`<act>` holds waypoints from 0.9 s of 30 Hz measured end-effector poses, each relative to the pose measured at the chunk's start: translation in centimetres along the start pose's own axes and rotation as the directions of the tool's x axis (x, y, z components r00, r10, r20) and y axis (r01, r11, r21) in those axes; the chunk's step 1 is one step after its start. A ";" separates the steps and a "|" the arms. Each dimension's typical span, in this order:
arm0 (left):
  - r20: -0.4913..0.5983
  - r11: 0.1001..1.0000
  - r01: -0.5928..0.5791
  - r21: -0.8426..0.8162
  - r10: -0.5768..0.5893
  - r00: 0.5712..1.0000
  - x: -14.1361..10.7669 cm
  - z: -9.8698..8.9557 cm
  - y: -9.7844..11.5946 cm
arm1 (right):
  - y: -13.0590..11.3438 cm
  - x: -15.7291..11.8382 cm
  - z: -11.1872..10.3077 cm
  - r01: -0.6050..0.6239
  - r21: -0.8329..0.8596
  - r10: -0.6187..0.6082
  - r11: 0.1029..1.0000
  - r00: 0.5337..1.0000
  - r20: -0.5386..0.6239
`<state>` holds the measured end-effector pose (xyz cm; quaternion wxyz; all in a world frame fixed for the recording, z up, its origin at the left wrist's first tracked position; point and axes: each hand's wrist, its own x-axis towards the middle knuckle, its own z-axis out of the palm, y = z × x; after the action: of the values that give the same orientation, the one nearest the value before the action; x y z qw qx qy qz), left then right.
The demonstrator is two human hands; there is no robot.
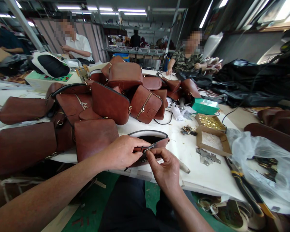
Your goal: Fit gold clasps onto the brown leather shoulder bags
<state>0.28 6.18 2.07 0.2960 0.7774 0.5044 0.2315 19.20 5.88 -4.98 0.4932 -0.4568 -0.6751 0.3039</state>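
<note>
An open brown leather bag with a dark inside lies at the table's front edge. My left hand pinches the bag's near rim between thumb and fingers. Close to it, my right hand has thumb and index finger pressed together at the same rim, on a small piece too tiny to make out. Part of the bag's front is hidden by both hands. A finished-looking brown bag lies just left of my left hand.
A pile of brown bags covers the table's left and middle. At the right are a box of gold-coloured pieces, a cardboard box, metal plates, pliers and a plastic bag. Several people are beyond the table.
</note>
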 end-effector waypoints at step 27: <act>-0.083 0.970 0.224 -0.097 -0.232 0.969 0.2 -0.7 1.2 | -0.6 5.3 -3.8 0.331 -0.178 -0.288 0.926 0.929 0.233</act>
<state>0.65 6.11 3.37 0.3303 0.6890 0.5931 0.2538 22.12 10.36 -1.19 0.4118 -0.3612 -0.8143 0.1920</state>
